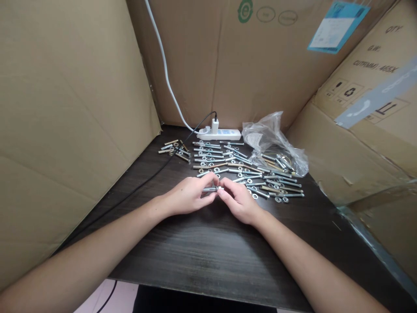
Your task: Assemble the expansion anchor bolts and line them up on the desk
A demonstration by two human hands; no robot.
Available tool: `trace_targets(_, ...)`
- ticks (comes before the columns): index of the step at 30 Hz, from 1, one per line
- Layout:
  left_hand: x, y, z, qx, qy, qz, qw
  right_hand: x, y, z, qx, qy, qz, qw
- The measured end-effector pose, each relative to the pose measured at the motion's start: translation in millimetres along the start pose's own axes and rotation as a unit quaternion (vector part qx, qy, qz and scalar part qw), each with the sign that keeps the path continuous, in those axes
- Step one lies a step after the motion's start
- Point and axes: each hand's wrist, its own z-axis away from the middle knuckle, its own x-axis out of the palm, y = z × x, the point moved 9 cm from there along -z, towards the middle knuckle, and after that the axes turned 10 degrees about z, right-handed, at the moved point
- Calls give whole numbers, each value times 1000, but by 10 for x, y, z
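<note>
My left hand (190, 194) and my right hand (239, 200) meet above the middle of a dark wooden table (208, 256). The left hand's fingers are closed around a metal bolt (211, 189) held level. The right hand pinches a small metal piece at the bolt's right end (220, 188); I cannot tell if it is a nut or a washer. Just behind the hands lies a spread of several bolts, nuts and washers (241, 169). A smaller group of bolts (176, 150) lies at the back left.
A clear plastic bag (272, 141) with more hardware sits at the back right. A white power strip (220, 132) with a plugged charger lies against the back wall; a black cable (143, 182) runs across the table's left side. Cardboard walls (65, 121) enclose the table on three sides.
</note>
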Motion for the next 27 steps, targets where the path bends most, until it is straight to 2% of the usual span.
trace_targets(4, -6, 22, 6, 6, 3, -1, 1000, -3, -21, -1, -11, -7, -3, 1000)
trace_targets(11, 12, 9, 11, 2, -10, -19, 1000, 48, 57, 4, 19, -17, 16, 1000)
trace_targets(19, 4, 9, 8, -1, -7, -11, 1000, -33, -19, -6, -7, 20, 7, 1000)
trace_targets(24, -8, 33, 7, 7, -3, -12, 1000, -22, -7, -3, -6, 30, 14, 999)
trace_targets(27, -12, 34, 3, 12, -3, -31, 999, -73, 12, 4, 4, 55, 8, 998)
